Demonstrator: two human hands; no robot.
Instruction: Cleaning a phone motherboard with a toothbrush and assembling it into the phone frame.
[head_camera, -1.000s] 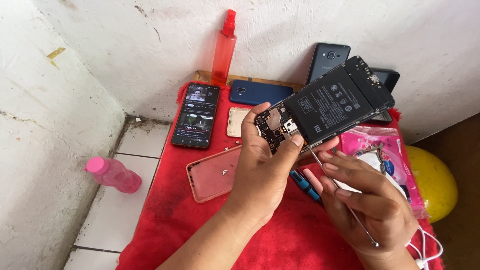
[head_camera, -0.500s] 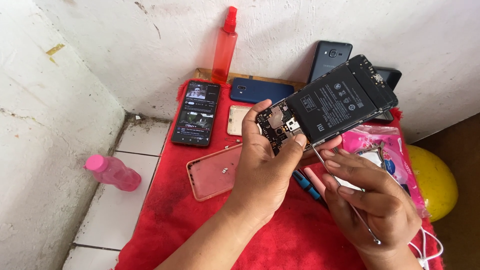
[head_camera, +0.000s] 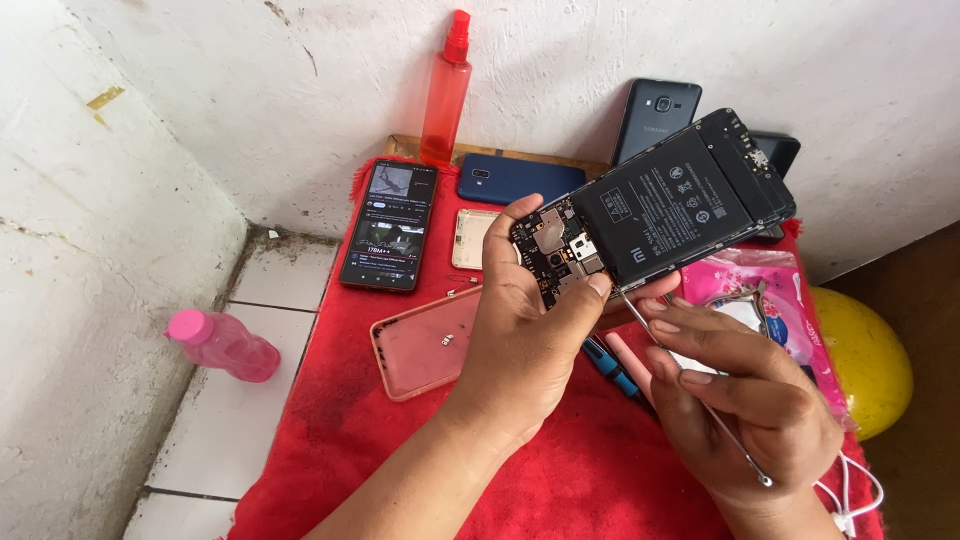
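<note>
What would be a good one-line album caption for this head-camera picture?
Left hand holds an opened phone, battery showing, while the right hand pokes a thin metal tool at its edge.

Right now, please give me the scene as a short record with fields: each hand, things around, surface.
left hand: holds opened phone, back cover off, battery and board showing
right hand: holds thin metal tool, tip at the phone's lower edge
surface: red cloth
on cloth: pink back cover, lit phone, blue phone
by wall: red spray bottle
on floor: pink bottle
</note>
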